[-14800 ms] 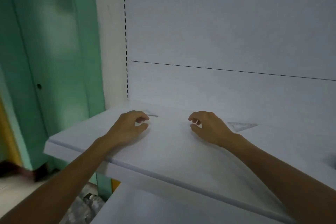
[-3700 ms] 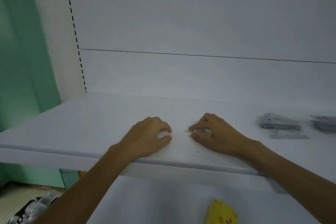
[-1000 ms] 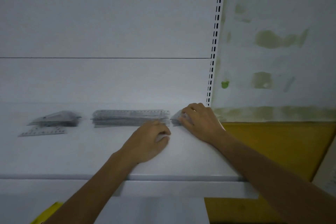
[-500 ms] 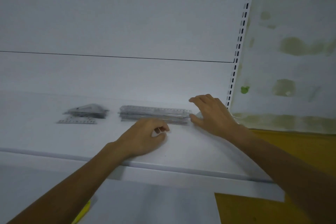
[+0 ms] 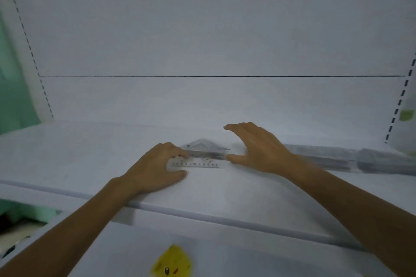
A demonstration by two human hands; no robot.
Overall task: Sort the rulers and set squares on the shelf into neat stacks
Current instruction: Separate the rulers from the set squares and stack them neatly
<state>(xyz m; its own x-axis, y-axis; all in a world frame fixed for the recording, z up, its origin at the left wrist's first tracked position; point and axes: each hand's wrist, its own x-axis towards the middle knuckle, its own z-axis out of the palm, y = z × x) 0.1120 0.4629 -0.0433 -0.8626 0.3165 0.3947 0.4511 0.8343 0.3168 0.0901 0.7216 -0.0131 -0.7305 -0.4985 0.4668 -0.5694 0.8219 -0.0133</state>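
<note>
A short clear ruler point(image 5: 198, 162) lies flat on the white shelf point(image 5: 90, 159). My left hand point(image 5: 157, 168) is closed over its left end, thumb in front and fingers behind. Just behind the ruler sits a small stack of clear set squares point(image 5: 202, 145). My right hand point(image 5: 258, 148) hovers open at the ruler's right end, fingers spread above the stack and thumb near the ruler's tip. A long stack of rulers point(image 5: 326, 156) stretches to the right behind my right wrist, blurred.
The shelf's front lip point(image 5: 225, 220) runs across below my forearms. A lower shelf holds a yellow duck-faced item point(image 5: 172, 263). Slotted uprights point(image 5: 398, 101) flank the white back panel, and a green wall point(image 5: 13, 87) is at the left.
The view swung left from the shelf's right end. My left hand slid to the short ruler and closed on it. My right hand left the long ruler stack and opened over the set squares.
</note>
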